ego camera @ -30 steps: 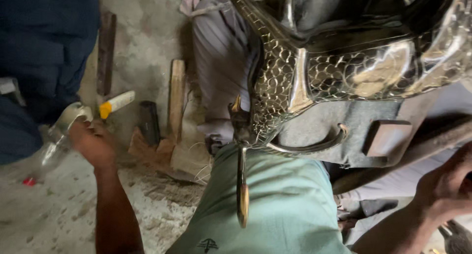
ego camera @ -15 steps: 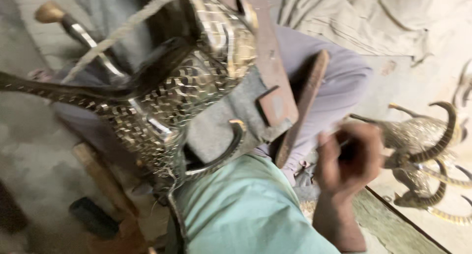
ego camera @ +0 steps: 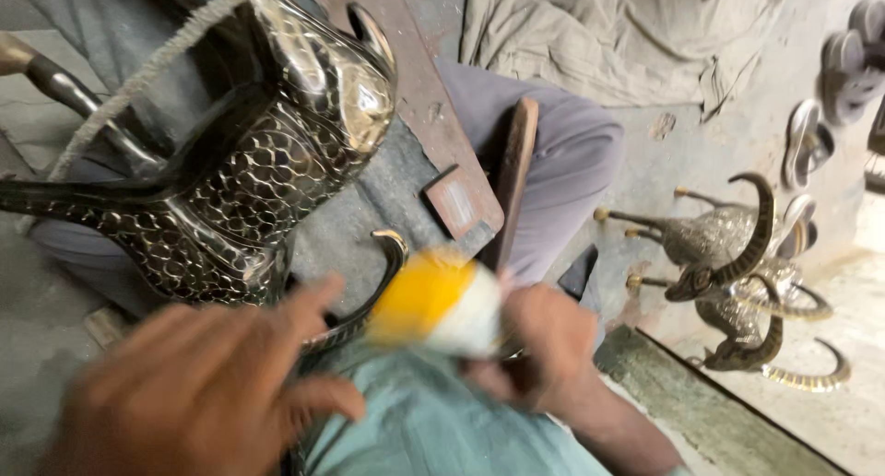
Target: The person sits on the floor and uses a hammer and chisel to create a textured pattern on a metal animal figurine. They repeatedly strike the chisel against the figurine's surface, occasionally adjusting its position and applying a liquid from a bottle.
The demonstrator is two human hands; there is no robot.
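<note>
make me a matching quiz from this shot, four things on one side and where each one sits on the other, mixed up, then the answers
Things:
1. large scaled metal figure
2. yellow and white object
3. small horned metal figures
4. sandals

Places:
A. far right, on the floor by the wall
B. upper left, over the person's lap
C. centre, blurred, at the right hand
D. right, on the floor beside a ledge

Pairs: 1-B, 2-C, 3-D, 4-A
</note>
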